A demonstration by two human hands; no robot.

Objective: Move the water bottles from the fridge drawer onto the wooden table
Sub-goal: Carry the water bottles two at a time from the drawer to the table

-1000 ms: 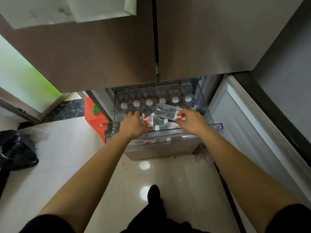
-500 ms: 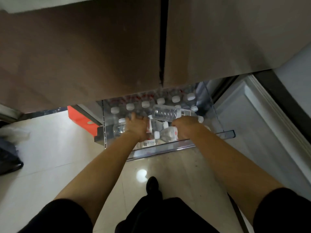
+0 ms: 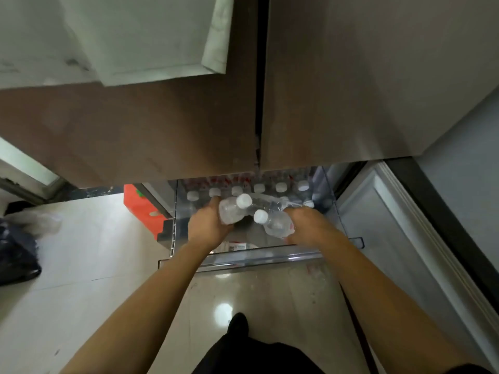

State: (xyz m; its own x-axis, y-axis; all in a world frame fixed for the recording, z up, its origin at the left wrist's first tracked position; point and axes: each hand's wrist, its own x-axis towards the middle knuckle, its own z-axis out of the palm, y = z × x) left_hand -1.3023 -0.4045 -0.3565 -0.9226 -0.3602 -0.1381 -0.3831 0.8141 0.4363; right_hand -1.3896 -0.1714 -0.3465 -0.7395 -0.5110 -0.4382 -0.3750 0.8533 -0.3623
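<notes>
The left hand (image 3: 209,228) grips a clear plastic water bottle with a white cap (image 3: 229,211), fingers curled round its body and the cap end tilted up toward the camera. The right hand (image 3: 307,225) grips a second clear white-capped bottle (image 3: 278,225) the same way, just beside the first, with the caps near each other. Both bottles are held over the pulled-out transparent plastic fridge drawer (image 3: 256,259). A third clear bottle (image 3: 272,204) lies crosswise behind them; it is not clear whether the right hand holds it too. A row of upright white-capped bottles (image 3: 259,188) stands at the drawer's back, under the brown fridge doors (image 3: 135,130). An orange-red box (image 3: 140,209) sits left of the drawer, and a black bag (image 3: 16,252) lies on the pale tiled floor (image 3: 81,265).
</notes>
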